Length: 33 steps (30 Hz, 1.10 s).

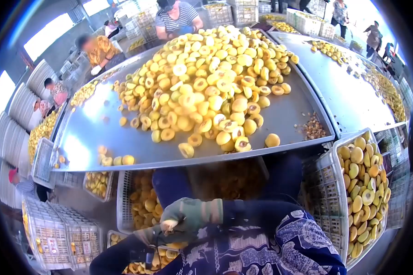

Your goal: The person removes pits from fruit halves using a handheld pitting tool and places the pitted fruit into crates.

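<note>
My right hand (184, 214), in a grey-green glove, reaches across my lap from the right with its fingers curled in. A small pale thing (168, 225) shows at its fingertips; I cannot tell what it is. My left hand (147, 235) is close below it, blurred and partly covered, so its fingers do not show clearly. Beneath both hands, a crate of yellow apricots (142, 267) is partly visible. In front, a heap of halved apricots (202, 87), some with pits showing, covers much of the metal table (85, 133).
A crate full of apricots (363, 192) stands at my right. Another crate (124, 201) sits under the table edge. Brown pits (314, 128) lie at the table's right corner. Stacked crates (62, 233) stand at left. Co-workers (176, 20) sit around the far side.
</note>
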Available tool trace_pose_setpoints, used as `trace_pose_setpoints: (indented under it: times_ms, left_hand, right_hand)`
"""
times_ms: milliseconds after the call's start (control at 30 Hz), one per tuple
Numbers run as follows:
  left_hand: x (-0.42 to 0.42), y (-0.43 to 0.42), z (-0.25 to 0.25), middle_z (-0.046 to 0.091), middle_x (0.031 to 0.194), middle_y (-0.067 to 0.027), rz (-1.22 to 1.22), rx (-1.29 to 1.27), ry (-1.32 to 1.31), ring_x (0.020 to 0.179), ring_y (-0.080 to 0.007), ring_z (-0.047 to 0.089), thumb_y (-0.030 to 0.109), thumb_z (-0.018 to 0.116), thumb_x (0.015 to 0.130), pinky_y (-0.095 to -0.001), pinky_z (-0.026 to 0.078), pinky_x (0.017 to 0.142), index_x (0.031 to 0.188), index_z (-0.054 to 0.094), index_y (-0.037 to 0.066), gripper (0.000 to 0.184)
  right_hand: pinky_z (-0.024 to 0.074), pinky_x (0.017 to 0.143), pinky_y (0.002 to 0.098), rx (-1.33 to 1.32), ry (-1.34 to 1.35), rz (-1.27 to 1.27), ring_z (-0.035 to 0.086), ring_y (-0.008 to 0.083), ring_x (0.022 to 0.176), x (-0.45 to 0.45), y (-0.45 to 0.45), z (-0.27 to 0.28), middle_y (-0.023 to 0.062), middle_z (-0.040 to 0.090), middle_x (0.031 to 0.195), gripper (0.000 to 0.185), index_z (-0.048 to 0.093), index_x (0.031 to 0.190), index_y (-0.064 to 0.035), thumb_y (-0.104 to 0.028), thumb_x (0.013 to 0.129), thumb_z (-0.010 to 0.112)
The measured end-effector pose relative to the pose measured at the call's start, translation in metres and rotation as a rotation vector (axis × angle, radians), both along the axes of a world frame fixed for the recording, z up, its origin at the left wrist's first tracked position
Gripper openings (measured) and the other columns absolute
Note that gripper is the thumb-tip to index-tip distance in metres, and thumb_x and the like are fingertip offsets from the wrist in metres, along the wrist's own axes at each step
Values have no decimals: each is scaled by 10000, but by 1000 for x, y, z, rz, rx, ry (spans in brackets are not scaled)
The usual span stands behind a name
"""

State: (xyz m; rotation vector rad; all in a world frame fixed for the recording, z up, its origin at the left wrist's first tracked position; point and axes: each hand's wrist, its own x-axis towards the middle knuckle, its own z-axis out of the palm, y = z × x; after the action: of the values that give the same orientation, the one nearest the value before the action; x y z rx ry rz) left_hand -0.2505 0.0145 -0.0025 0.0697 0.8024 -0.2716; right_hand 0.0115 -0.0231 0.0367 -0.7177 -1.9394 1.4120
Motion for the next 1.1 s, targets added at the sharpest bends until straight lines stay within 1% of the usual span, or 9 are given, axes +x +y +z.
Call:
trace_pose_setpoints:
  times_ms: [33,100,133,167,267,300,367,433,1100]
  left_hand:
    - [14,5,6,504,1384,-131,82,-170,-62,1265,-185,488,187,476,1007,-253,405,1041,1403,392,-38,463]
    - [38,15,47,475,1416,-97,-1012,1056,-165,1252,-182,499,222,428,1022,-245,398,1051,1433,350,-5,475]
    - [-10,23,13,506,1383,-95,-875,1110,-122,1244,-186,511,219,473,1001,-276,400,1054,1397,425,26,443]
    - [-22,24,23,508,1377,-97,-894,1175,-9,1239,-189,513,219,476,998,-280,401,1051,1392,429,27,441]
    - [-39,36,54,516,1359,-101,-888,1289,287,1223,-199,520,221,483,990,-290,405,1044,1380,441,32,436]
    - [-40,41,60,518,1353,-103,-885,1336,356,1218,-202,522,221,486,987,-293,406,1041,1376,445,33,434]
    - [-36,55,68,523,1341,-106,-858,1452,459,1207,-208,526,223,491,982,-300,409,1036,1368,453,36,430]
    - [-24,69,67,528,1330,-109,-839,1564,534,1196,-215,531,224,496,977,-306,411,1031,1359,461,39,426]
    - [106,175,48,579,1212,-140,-971,2062,658,1088,-278,574,234,546,923,-373,436,980,1276,540,69,390]
  right_hand:
    - [512,762,299,-128,82,-109,658,201,877,14,-8,6,70,685,944,132,672,973,-67,-143,865,673]
    - [519,788,278,-388,250,-333,654,174,917,57,-34,7,66,680,1011,158,662,1026,-39,-58,870,661]
    - [528,828,280,-409,329,-516,638,155,960,85,-53,2,72,653,1083,237,640,1102,-20,1,866,654]
    - [540,667,308,-226,443,-859,627,121,780,103,-74,-17,7,665,899,265,641,1080,-45,-245,905,644]
    - [505,528,276,-940,1165,-1283,628,163,747,188,-177,-64,35,625,891,226,609,1106,-83,-192,908,610]
    - [496,521,295,-606,367,-1768,614,159,723,177,-219,-91,28,624,845,357,614,1070,-93,-411,930,530]
    - [508,565,361,-883,-274,-1825,630,152,771,194,-316,-155,20,618,793,397,617,1046,-109,-470,913,519]
    - [508,568,362,-1165,-370,-1799,631,154,774,188,-367,-165,22,620,796,393,619,1045,-109,-466,911,522]
    - [515,600,377,-1327,-497,-1411,642,179,803,169,-412,-168,37,639,828,360,644,1035,-106,-426,893,560]
